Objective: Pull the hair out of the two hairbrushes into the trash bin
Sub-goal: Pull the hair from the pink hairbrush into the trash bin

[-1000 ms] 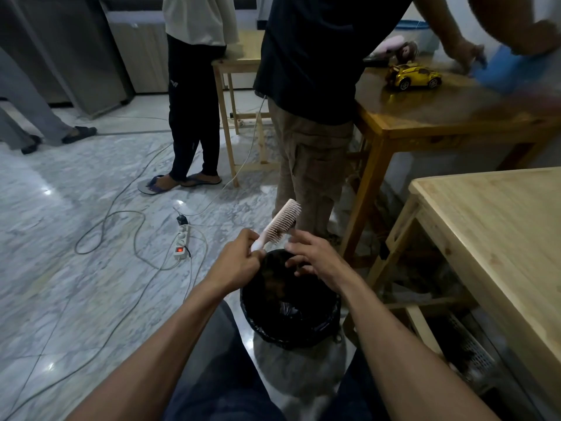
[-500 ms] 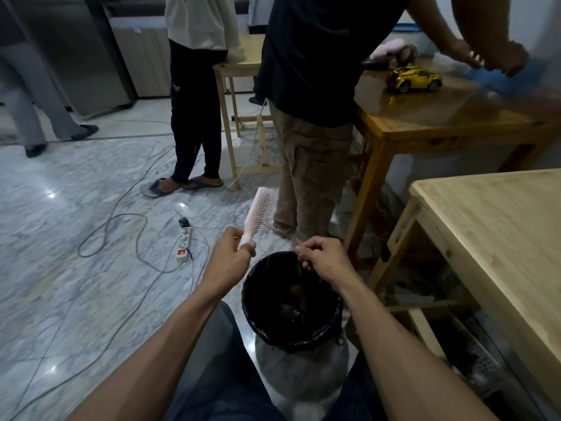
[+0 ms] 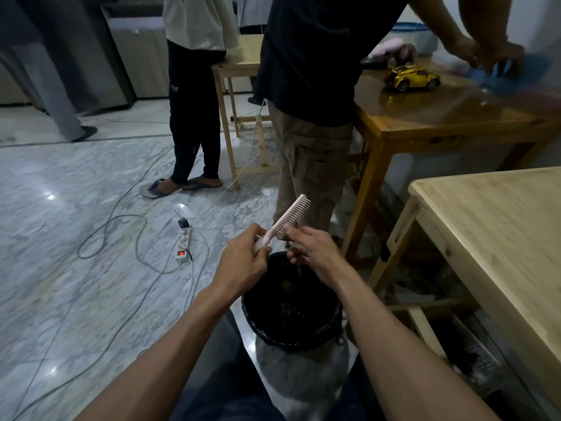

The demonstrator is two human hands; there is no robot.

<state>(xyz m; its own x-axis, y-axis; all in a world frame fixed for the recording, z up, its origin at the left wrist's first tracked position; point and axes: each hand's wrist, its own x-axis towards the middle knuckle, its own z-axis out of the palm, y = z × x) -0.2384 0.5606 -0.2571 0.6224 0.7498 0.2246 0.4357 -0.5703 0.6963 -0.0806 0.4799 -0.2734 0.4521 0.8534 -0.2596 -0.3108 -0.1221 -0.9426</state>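
A pale pink hairbrush (image 3: 290, 215) is held by its handle in my left hand (image 3: 243, 262), tilted up to the right above the bin. My right hand (image 3: 312, 252) is at the bristles near the handle, fingertips pinched against them; any hair between them is too small to make out. Just below both hands stands a round trash bin (image 3: 252, 314) lined with a black bag, on the floor between my knees, with some dark clumps inside. A second hairbrush is not in sight.
A light wooden table (image 3: 498, 238) is at my right. A darker table (image 3: 440, 117) behind it carries a yellow toy car (image 3: 411, 77). Two people stand just beyond the bin. Cables and a power strip (image 3: 183, 244) lie on the marble floor at left.
My left hand swung the brush back to the right over the bin. My right hand rose from the bin rim to the bristles.
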